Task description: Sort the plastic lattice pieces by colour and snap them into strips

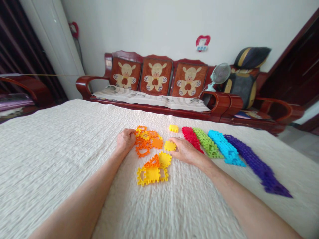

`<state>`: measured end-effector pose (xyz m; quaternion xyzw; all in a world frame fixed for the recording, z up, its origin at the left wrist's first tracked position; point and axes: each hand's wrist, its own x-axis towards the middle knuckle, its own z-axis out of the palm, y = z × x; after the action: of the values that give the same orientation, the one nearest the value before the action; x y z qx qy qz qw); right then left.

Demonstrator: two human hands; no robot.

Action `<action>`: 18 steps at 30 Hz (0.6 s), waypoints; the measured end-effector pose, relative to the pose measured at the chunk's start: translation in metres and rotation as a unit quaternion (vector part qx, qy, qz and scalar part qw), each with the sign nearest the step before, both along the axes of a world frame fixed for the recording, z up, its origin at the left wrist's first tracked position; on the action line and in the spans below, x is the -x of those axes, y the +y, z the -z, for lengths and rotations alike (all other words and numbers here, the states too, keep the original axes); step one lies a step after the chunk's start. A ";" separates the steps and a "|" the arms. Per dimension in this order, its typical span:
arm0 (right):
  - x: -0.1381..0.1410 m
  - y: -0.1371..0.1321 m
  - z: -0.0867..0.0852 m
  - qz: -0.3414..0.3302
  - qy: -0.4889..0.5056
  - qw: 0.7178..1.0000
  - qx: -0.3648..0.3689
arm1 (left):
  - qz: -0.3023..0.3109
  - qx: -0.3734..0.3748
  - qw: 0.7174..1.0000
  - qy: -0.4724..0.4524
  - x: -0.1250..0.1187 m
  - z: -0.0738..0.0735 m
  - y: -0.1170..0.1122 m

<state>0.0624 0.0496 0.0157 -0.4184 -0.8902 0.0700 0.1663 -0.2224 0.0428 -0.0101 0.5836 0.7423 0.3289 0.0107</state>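
My right hand (183,150) pinches a yellow square interlocking tile (170,146) just above the table cover. Closed fingers of my left hand (126,141) grip a small yellow toothed piece (137,133) at the left edge of a loose pile of orange interlocking tiles (143,151); most of that piece is hidden. Some yellow pieces lie among the orange ones. Nearer to me rest an orange triangular frame (152,161), a yellow square tile (165,159) and overlapping yellow tiles (151,174). A small yellow stack (173,128) lies beyond my right hand.
Right of my hand, overlapping tiles form slanting rows: red (191,136), green (208,142), light blue (225,147) and purple (256,162). A white quilted cover (62,139) spreads over the table. Behind it stand a wooden sofa (149,108) and a small fan (221,73).
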 end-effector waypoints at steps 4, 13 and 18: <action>0.001 0.001 -0.003 0.001 -0.007 1.000 0.008 | -0.002 0.003 1.000 0.003 -0.001 -0.001 0.000; -0.001 0.001 -0.006 0.002 0.000 1.000 -0.008 | 0.000 0.003 1.000 0.005 0.000 0.000 0.000; -0.012 0.028 -0.029 0.073 -0.023 0.995 -0.060 | 0.001 0.003 1.000 -0.001 -0.001 0.000 -0.001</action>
<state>0.0743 0.0774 0.0451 -0.4727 -0.8637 -0.0055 0.1751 -0.2211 0.0420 -0.0101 0.5835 0.7431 0.3273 0.0138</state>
